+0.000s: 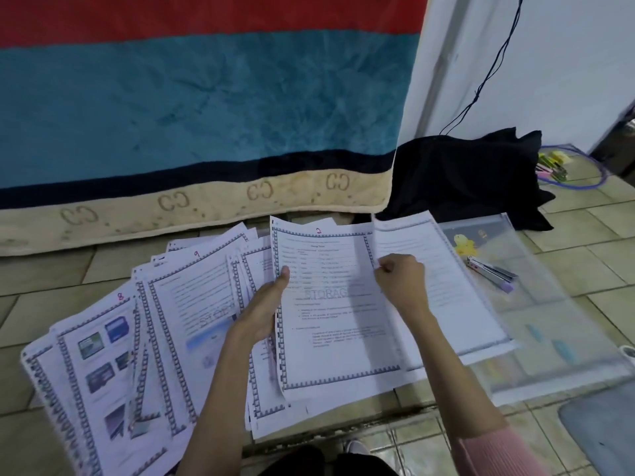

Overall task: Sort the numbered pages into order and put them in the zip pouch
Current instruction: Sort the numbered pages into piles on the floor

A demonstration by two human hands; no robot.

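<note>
I'm holding page 2 (330, 304) over the scattered pages (137, 338): my left hand (264, 310) grips its left edge, my right hand (400, 280) pinches its right edge. The zip pouch (549, 321) lies just right, long axis running away from me, nearer my right hand.

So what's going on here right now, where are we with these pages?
A person sits on the tiled floor sorting printed pages. The left hand grips the left edge of the page numbered 2, thumb on top, while the right hand pinches its right edge. More pages lie fanned out to the left, including pages 9 and 8. Another sheet lies to the right, partly over the clear zip pouch. No page is visibly inside the pouch yet.
</note>
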